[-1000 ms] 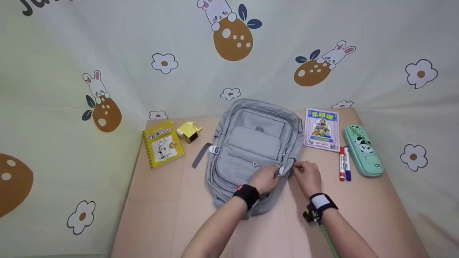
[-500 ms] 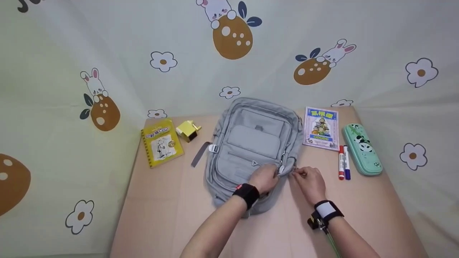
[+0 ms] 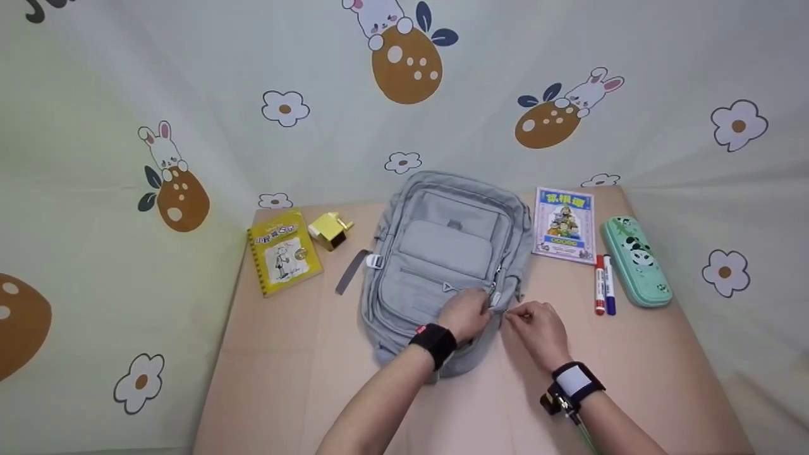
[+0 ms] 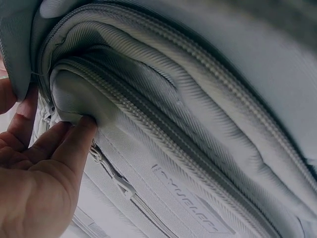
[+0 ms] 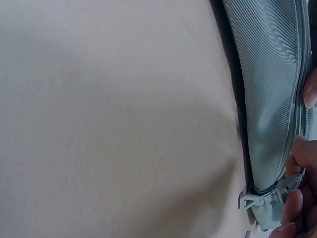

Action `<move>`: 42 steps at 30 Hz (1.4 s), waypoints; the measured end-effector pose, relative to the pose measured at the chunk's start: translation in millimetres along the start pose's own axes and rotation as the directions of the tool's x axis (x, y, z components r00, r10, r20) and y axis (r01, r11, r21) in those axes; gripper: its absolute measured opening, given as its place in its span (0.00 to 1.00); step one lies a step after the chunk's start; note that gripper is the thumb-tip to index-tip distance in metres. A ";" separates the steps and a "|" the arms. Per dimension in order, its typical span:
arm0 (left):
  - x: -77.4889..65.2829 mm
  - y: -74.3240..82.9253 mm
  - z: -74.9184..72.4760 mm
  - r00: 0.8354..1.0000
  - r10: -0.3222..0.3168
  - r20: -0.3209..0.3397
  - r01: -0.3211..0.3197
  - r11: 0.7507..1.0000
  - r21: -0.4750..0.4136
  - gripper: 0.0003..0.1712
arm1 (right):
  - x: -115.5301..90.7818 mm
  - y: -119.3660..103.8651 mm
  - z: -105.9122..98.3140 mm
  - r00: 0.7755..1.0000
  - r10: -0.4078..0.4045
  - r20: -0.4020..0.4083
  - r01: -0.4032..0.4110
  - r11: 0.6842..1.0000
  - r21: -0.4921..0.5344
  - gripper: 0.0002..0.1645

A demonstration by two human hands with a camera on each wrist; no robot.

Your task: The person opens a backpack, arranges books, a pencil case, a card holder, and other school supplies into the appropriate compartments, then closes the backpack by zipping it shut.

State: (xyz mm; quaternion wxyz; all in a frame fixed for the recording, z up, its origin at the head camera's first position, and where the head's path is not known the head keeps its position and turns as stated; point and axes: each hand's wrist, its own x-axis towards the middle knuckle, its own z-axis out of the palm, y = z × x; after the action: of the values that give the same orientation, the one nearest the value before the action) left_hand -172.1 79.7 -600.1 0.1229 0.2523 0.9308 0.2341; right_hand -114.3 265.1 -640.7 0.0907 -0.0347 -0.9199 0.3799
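A grey backpack [image 3: 445, 246] lies on its back on the table, front pockets facing up. My left hand [image 3: 466, 315] grips its lower right side. In the left wrist view the fingers [image 4: 79, 144] of that hand press into the pocket corner beside a zipper pull [image 4: 123, 187], with the thumb at a fabric fold. My right hand [image 3: 539, 328] pinches at the zipper along the bag's right side. In the right wrist view a grey zipper pull [image 5: 289, 186] shows between its fingers, and a second pull [image 5: 250, 201] hangs lower at the seam.
A yellow spiral notebook [image 3: 286, 253] and a yellow pencil sharpener [image 3: 330, 230] lie left of the bag. To the right are a pink-bordered book [image 3: 564, 224], a red marker [image 3: 600, 284], a blue marker [image 3: 609, 284] and a mint panda pencil case [image 3: 637, 262]. A printed curtain [image 3: 328, 158] rises behind.
My right hand has moved down along the bag's right side, toward its near end. The left hand keeps its hold in the same place.
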 end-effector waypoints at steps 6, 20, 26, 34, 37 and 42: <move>-2.7 -2.5 2.1 0.999 0.028 -0.026 -0.027 0.999 0.029 0.14 | -3.8 -1.9 1.6 0.999 -0.045 0.005 0.045 0.999 0.011 0.05; -45.0 -11.8 5.6 0.992 0.120 0.042 -0.123 0.989 0.079 0.14 | -5.2 12.2 -2.8 0.997 -0.055 -0.054 0.055 0.998 -0.005 0.06; -51.7 -15.1 9.4 0.993 0.114 0.001 -0.114 0.991 0.063 0.07 | -7.7 16.3 -4.7 0.997 -0.057 -0.059 0.055 0.998 -0.032 0.06; -50.5 -16.9 9.2 0.995 0.099 -0.011 -0.098 0.993 0.065 0.09 | -8.2 10.7 -7.9 1.000 -0.022 0.014 0.023 0.999 -0.046 0.05; -50.1 -16.9 9.0 0.995 0.101 -0.010 -0.100 0.992 0.078 0.07 | -10.0 7.5 -9.0 0.999 -0.021 0.028 0.023 0.998 -0.053 0.05; -49.9 -16.2 7.6 0.996 0.092 0.009 -0.092 0.992 0.083 0.06 | -15.2 1.7 -9.0 0.997 -0.057 0.044 0.059 0.997 -0.049 0.05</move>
State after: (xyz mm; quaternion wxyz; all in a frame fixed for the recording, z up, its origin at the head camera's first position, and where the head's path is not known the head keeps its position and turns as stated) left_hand -134.1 43.9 -609.2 0.1038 0.3005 0.9268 0.1999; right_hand -97.7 270.6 -637.9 0.0814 -0.0023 -0.9315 0.3544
